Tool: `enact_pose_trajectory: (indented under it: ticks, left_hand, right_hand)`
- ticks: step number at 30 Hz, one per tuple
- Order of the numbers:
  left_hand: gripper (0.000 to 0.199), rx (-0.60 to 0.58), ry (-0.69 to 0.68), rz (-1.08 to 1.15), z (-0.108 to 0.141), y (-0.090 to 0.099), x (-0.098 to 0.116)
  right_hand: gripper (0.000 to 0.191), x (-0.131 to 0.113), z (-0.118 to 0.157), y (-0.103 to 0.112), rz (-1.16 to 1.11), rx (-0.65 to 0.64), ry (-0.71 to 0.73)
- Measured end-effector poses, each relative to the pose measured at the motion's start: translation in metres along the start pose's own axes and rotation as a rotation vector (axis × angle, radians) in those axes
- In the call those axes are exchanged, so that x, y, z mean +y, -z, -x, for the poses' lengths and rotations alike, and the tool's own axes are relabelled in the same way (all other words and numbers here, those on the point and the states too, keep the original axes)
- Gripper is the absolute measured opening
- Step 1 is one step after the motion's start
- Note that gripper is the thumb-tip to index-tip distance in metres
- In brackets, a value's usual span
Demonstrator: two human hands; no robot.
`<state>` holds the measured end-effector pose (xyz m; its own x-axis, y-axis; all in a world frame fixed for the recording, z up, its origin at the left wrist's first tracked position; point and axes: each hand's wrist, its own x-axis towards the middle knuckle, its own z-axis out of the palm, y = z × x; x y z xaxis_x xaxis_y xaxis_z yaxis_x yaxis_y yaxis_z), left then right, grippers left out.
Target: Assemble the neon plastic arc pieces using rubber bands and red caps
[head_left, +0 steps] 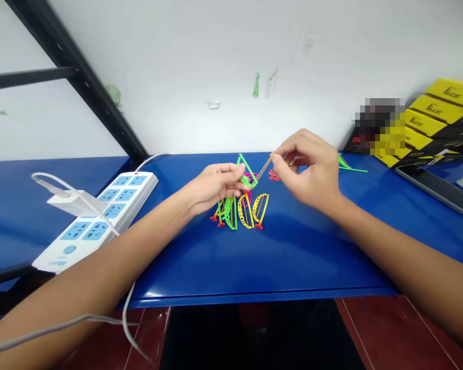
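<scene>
My left hand is closed on a small green plastic toy bow, pinched between thumb and fingers above the blue tabletop. From the bow's lower end a tan rubber band runs up to the right. Its other end is pinched in the fingertips of my right hand, which keeps it stretched. Below the hands lie a green toy bow, yellow toy bows and toy arrows with orange suction-cup tips. Pink pieces are partly hidden behind the left hand.
Orange-red pieces lie behind my right hand, and more green parts sit farther right. A white power strip with a plugged-in charger and cables stands left. Yellow-black boxes and a phone are at right. A white wall closes the back.
</scene>
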<state>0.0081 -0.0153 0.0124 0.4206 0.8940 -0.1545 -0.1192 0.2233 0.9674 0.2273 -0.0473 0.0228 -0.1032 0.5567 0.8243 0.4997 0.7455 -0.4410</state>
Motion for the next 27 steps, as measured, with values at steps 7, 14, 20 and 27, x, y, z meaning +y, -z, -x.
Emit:
enact_pose_trajectory:
  ticks: [7, 14, 20, 27]
  left_hand:
    - [0.024, 0.605, -0.262, 0.192, -0.014, 0.011, 0.002]
    - [0.020, 0.511, -0.576, -0.902, -0.010, 0.020, -0.001]
    - [0.032, 0.441, -0.562, -1.279, -0.008, 0.024, -0.003]
    - [0.026, 0.488, -0.476, -1.386, -0.016, 0.041, -0.001]
  right_hand:
    - [0.014, 0.024, -0.004, 0.005, 0.144, -0.251, 0.004]
    - [0.013, 0.068, -0.013, 0.024, 0.580, -0.408, -0.238]
    - [0.017, 0.077, -0.013, 0.033, 0.771, -0.581, -0.325]
    - [0.020, 0.076, -0.011, 0.030, 0.733, -0.554, -0.279]
